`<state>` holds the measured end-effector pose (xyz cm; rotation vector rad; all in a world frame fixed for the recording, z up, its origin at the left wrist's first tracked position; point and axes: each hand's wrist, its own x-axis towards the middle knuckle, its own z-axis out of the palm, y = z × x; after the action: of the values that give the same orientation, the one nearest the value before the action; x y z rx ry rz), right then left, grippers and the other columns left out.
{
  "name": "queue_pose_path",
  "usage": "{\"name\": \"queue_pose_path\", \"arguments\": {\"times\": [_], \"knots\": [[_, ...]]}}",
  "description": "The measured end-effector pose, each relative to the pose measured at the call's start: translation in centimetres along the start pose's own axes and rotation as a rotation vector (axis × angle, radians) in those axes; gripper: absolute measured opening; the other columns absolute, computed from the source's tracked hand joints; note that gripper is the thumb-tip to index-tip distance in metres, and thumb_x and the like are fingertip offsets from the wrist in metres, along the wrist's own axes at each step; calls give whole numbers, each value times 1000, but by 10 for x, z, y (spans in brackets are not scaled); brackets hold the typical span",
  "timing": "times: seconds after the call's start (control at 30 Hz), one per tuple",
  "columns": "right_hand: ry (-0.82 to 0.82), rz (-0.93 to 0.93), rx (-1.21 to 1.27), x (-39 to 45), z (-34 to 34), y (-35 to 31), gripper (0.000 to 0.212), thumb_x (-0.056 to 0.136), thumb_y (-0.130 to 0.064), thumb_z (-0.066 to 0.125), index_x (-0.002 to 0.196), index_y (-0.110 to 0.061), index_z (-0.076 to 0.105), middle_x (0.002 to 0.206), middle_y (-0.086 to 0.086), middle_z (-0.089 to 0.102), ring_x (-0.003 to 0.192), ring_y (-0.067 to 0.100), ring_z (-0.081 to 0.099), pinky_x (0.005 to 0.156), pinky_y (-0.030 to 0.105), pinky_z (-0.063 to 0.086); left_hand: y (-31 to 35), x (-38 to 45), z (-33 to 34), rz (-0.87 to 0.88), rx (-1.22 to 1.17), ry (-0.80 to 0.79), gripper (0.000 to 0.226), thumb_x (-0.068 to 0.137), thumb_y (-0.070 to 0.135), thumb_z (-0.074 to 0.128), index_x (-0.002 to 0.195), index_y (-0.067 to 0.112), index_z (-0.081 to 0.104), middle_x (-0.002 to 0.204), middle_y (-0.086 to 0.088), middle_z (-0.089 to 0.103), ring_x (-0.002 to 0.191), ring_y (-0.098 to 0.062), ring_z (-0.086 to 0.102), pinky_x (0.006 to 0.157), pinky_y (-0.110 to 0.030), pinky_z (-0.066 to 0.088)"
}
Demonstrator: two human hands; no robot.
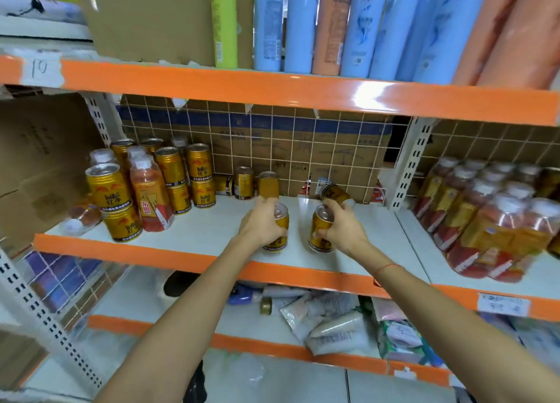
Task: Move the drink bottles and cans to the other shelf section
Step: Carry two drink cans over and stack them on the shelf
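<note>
Left hand [261,222] grips can [280,227] before wire grid [303,148].

One head-worn, wide-angle view looked forward and slightly down, close to the middle shelf [212,217]. The upper shelf [272,90] ran across the far top; both forearms reached in from the near edge.

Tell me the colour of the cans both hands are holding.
Gold with red markings, clearest in the head view on the can under the left hand.
</note>
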<state>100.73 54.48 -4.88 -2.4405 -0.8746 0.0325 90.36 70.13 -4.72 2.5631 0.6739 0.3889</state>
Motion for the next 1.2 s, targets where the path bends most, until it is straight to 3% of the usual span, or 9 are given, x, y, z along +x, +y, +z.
{"name": "queue_pose_path", "arguments": {"times": [0.33,0.53,0.63,0.9,1.07,1.2], "knots": [[136,167,21,-111,-51,44,80,75,-30,77,142,-24,34,132,11,42,115,33,52,93,43,46,76,-61,15,204,-57,-110,78,74,30,79,138,15,37,140,-7,35,122,-31,45,92,-37,42],[220,253,-8,-170,-96,95,79,72,-31,79,138,-20,36,128,11,46,111,31,53,91,41,47,148,-91,46,331,-40,-213,70,68,35,81,126,14,46,128,-8,42,111,-34,50,89,-46,47],[247,296,-27,-198,-124,130,77,71,-33,79,135,-21,38,127,10,46,110,32,53,89,45,49,195,-101,67,405,-47,-244,66,65,36,83,119,13,51,122,-9,46,108,-32,51,87,-46,49],[290,400,-119,-273,-223,252,76,76,-34,76,139,-22,33,132,9,43,112,31,52,87,46,49,345,-135,141,556,-100,-309,84,69,38,82,138,14,41,132,-8,43,120,-26,45,97,-36,41],[302,435,-146,-302,-278,323,76,77,-34,75,139,-23,33,131,8,43,113,31,51,85,40,46,426,-151,178,566,-118,-307,89,71,39,81,142,10,36,141,-10,39,128,-27,41,101,-36,39],[305,451,-134,-305,-307,364,77,73,-35,78,136,-23,36,127,8,46,113,31,52,88,43,48,469,-152,200,558,-131,-291,87,71,39,81,141,11,37,139,-10,41,125,-28,44,98,-37,42]]}}
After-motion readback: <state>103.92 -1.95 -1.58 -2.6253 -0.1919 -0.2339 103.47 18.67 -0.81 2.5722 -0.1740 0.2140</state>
